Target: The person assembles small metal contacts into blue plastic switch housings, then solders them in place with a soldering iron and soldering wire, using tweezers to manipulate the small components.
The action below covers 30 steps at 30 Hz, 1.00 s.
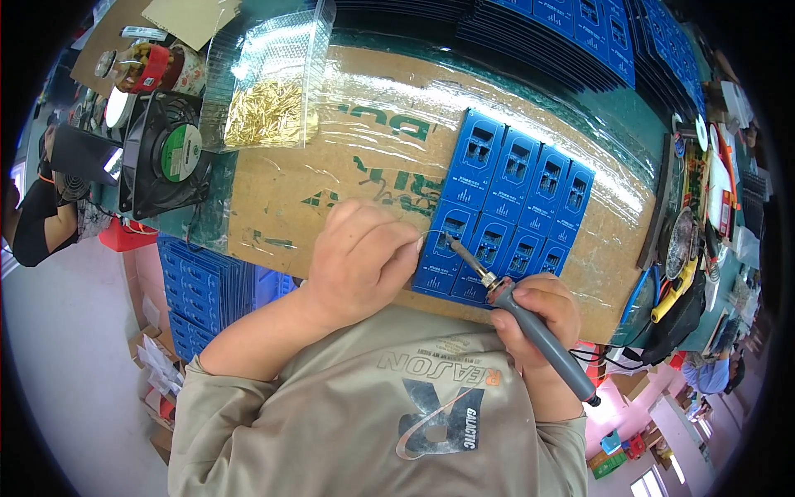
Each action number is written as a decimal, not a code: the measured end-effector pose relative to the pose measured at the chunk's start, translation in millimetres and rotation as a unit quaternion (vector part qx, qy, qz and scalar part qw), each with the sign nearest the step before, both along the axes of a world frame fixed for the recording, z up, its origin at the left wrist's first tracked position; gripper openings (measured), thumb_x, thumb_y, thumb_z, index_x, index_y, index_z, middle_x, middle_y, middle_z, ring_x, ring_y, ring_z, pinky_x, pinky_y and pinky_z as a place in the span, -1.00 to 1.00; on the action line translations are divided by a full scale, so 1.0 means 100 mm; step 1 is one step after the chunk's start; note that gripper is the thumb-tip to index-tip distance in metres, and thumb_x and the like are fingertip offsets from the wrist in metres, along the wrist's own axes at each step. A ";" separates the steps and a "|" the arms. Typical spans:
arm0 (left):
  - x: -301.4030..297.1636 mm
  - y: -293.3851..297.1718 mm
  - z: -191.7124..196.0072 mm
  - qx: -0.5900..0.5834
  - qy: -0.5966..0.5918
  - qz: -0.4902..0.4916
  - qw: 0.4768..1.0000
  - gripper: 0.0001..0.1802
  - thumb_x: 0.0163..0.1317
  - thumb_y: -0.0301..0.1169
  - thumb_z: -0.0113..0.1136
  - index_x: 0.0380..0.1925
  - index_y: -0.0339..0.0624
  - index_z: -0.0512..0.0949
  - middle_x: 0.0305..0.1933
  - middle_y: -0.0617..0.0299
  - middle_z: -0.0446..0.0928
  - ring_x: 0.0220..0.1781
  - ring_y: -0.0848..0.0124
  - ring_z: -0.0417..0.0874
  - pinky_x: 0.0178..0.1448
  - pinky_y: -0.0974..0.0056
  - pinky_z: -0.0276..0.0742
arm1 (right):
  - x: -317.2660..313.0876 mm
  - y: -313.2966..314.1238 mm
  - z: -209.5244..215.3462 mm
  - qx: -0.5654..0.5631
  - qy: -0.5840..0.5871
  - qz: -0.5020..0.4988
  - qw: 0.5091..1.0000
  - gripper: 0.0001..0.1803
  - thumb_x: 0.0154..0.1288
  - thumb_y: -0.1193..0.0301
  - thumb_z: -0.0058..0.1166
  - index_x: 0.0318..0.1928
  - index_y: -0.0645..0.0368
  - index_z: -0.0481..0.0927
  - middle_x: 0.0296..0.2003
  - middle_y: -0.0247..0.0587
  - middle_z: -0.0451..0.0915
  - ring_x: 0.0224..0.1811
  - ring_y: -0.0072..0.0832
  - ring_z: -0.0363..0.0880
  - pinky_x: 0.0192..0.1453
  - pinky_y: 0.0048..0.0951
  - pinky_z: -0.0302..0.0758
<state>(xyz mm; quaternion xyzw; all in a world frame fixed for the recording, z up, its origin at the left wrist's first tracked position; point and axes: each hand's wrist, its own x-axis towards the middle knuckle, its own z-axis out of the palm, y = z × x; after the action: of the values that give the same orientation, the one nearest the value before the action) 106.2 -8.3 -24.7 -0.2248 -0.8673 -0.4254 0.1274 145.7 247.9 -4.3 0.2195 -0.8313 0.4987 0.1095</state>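
Right hand is wrapped tight around the grey handle of a soldering iron, with the metal tip angled up and to the left so it lands on the lower left board of a panel of blue circuit boards. Left hand sits just left of that panel, fingers curled together and pinching a thin strand of solder wire that reaches toward the iron's tip (the wire is really fine, so I can't tell exactly where it ends).

Going from big to small for the rest: the desk is covered by a flattened cardboard sheet with clear tape over it, and the blue panel lies flat on its right half. Stacks of more blue boards run along the far edge of the desk, and another pile of blue boards sits lower down on the left. A black cooling fan stands on edge at the left end of the cardboard. Right next to it, a clear plastic bag of small brass pins rests on the cardboard's far left corner. Over on the right edge there's a cluttered bunch of tools, including something yellow-handled, too jumbled to tell apart.
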 end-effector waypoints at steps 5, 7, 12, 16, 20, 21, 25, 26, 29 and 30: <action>0.00 0.00 0.01 -0.003 -0.001 0.001 1.000 -0.76 -0.01 -0.57 0.39 -0.30 -0.17 0.61 -0.33 0.17 0.55 -0.27 0.17 0.56 -0.13 0.13 0.45 | -0.01 -0.01 0.00 0.005 0.003 0.003 1.000 -0.47 -0.09 0.44 0.60 -0.13 0.19 0.55 -0.38 -0.12 0.67 -0.41 -0.28 0.69 -0.39 -0.39 0.59; -0.01 0.00 0.01 0.000 -0.001 -0.008 1.000 -0.76 -0.01 -0.57 0.38 -0.29 -0.17 0.61 -0.34 0.18 0.55 -0.27 0.17 0.55 -0.13 0.13 0.45 | -0.01 0.00 0.00 0.008 0.004 0.004 1.000 -0.47 -0.10 0.44 0.60 -0.13 0.19 0.55 -0.38 -0.13 0.67 -0.42 -0.28 0.69 -0.40 -0.39 0.59; -0.01 0.00 0.01 -0.004 0.001 -0.011 1.000 -0.76 -0.02 -0.57 0.39 -0.29 -0.16 0.61 -0.34 0.18 0.55 -0.27 0.17 0.56 -0.13 0.13 0.44 | -0.02 -0.02 0.02 0.007 0.006 0.001 1.000 -0.47 -0.10 0.45 0.60 -0.13 0.19 0.55 -0.39 -0.13 0.67 -0.42 -0.28 0.69 -0.40 -0.39 0.59; -0.02 0.02 0.03 -0.013 0.008 -0.007 1.000 -0.78 -0.01 -0.63 0.39 -0.34 -0.16 0.62 -0.36 0.19 0.58 -0.32 0.23 0.58 -0.20 0.21 0.46 | -0.02 -0.01 0.01 0.002 0.005 0.008 1.000 -0.47 -0.10 0.46 0.60 -0.13 0.20 0.56 -0.38 -0.12 0.68 -0.41 -0.28 0.70 -0.40 -0.39 0.59; -0.02 0.01 0.03 -0.012 0.005 -0.013 1.000 -0.79 0.00 -0.63 0.38 -0.34 -0.17 0.63 -0.36 0.19 0.58 -0.32 0.22 0.58 -0.20 0.21 0.46 | -0.01 0.01 0.01 0.005 0.004 0.008 1.000 -0.47 -0.11 0.48 0.60 -0.12 0.21 0.55 -0.38 -0.11 0.68 -0.42 -0.28 0.69 -0.40 -0.38 0.58; -0.02 0.01 0.04 -0.011 0.007 -0.011 1.000 -0.79 0.01 -0.63 0.38 -0.33 -0.17 0.63 -0.35 0.18 0.58 -0.32 0.21 0.57 -0.20 0.20 0.46 | -0.01 0.02 0.02 -0.002 0.003 0.006 1.000 -0.47 -0.09 0.48 0.59 -0.12 0.21 0.55 -0.38 -0.11 0.68 -0.42 -0.28 0.69 -0.40 -0.38 0.57; -0.04 0.03 0.08 -0.003 0.008 -0.016 1.000 -0.79 0.03 -0.63 0.39 -0.32 -0.18 0.64 -0.35 0.17 0.58 -0.32 0.20 0.57 -0.20 0.20 0.47 | 0.06 0.11 -0.01 -0.053 0.003 -0.023 0.998 -0.51 -0.02 0.45 0.57 -0.12 0.21 0.54 -0.39 -0.12 0.67 -0.44 -0.31 0.67 -0.40 -0.40 0.56; -0.04 0.05 0.10 -0.004 0.008 -0.019 1.000 -0.79 0.03 -0.63 0.39 -0.32 -0.18 0.64 -0.35 0.17 0.58 -0.32 0.20 0.57 -0.20 0.20 0.47 | 0.07 0.13 -0.01 -0.054 0.003 -0.026 0.998 -0.51 -0.02 0.45 0.57 -0.12 0.21 0.54 -0.39 -0.12 0.67 -0.44 -0.31 0.67 -0.40 -0.40 0.56; -0.06 0.13 0.15 -0.018 0.009 -0.036 0.999 -0.79 0.02 -0.61 0.41 -0.31 -0.18 0.65 -0.35 0.17 0.58 -0.32 0.20 0.58 -0.21 0.19 0.47 | 0.11 0.22 -0.03 -0.039 0.016 -0.053 0.998 -0.54 0.04 0.42 0.53 -0.12 0.22 0.53 -0.41 -0.15 0.65 -0.46 -0.34 0.67 -0.41 -0.41 0.55; -0.06 0.16 0.16 -0.019 0.018 -0.039 0.999 -0.78 0.02 -0.61 0.42 -0.30 -0.19 0.65 -0.35 0.17 0.58 -0.31 0.20 0.58 -0.21 0.19 0.47 | 0.13 0.24 -0.05 -0.040 0.016 -0.058 0.997 -0.55 0.05 0.42 0.52 -0.12 0.22 0.52 -0.42 -0.16 0.65 -0.47 -0.34 0.67 -0.42 -0.41 0.55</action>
<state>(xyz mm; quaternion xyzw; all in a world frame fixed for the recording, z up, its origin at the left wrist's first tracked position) 100.2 7.4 -9.0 -0.2683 -0.8635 -0.4094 0.1216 159.2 271.6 -8.8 0.1745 -0.8204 0.5206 0.1599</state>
